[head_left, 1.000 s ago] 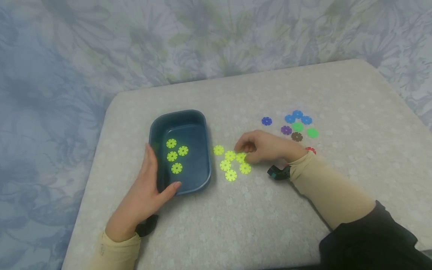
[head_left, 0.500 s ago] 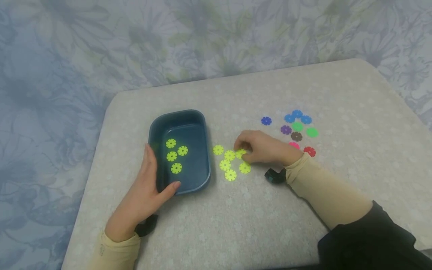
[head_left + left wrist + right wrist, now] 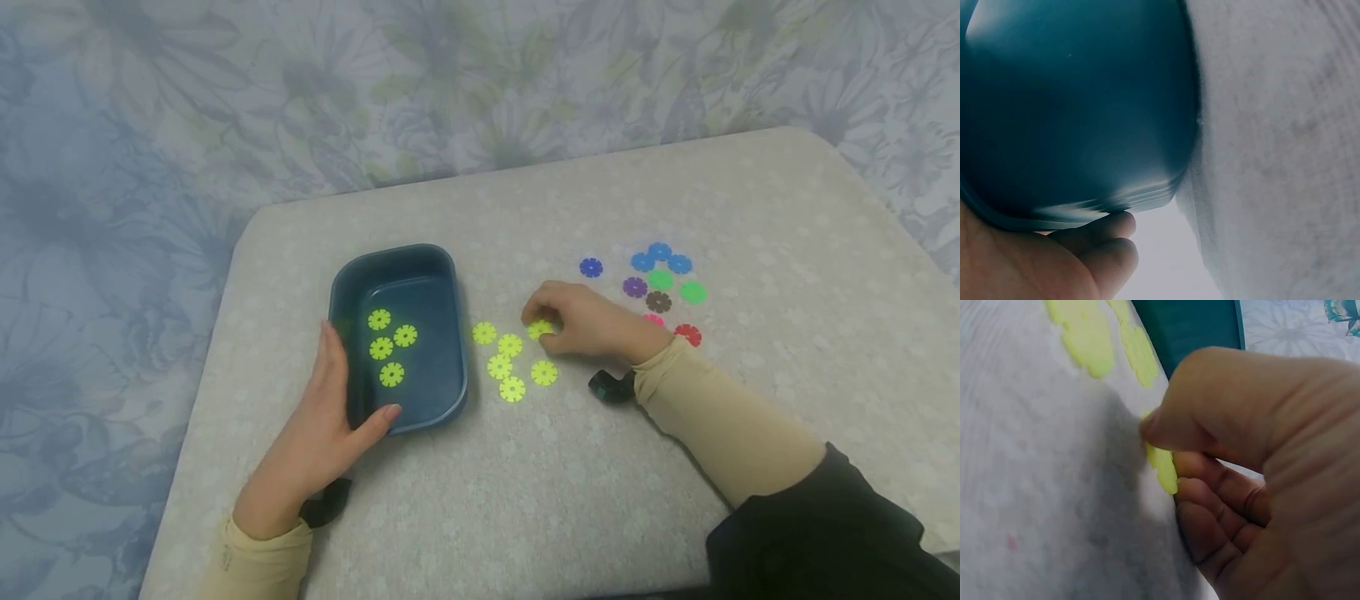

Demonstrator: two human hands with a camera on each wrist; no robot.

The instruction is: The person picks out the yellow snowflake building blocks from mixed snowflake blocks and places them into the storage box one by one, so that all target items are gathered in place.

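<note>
My left hand point(image 3: 307, 433) holds the dark teal plastic tray point(image 3: 455, 333) at its near left corner, thumb over the near rim and fingers along the outer left wall. Several yellow notched discs point(image 3: 392, 374) lie inside it. Right of the tray, more yellow notched discs point(image 3: 512, 389) lie flat on the table. My right hand point(image 3: 592, 323) is at the far right of this group, thumb and fingers pinching a yellow notched disc point(image 3: 538, 330). The right wrist view shows the thumb on that yellow disc point(image 3: 1165, 470), with the other fingers curled behind it.
Beyond the right forearm lie blue discs point(image 3: 660, 252), green discs point(image 3: 693, 292), a purple disc point(image 3: 634, 287), a brown disc point(image 3: 658, 302), a red disc point(image 3: 688, 335) and a partly hidden pink disc point(image 3: 654, 319). A dark blue disc point(image 3: 591, 267) lies apart. Floral-patterned fabric rises behind the table point(image 3: 465, 517).
The yellow disc at my right fingertips has shifted slightly away from the other yellow discs, toward the far side. The right forearm moved a little, uncovering the pink disc. My left hand stayed still.
</note>
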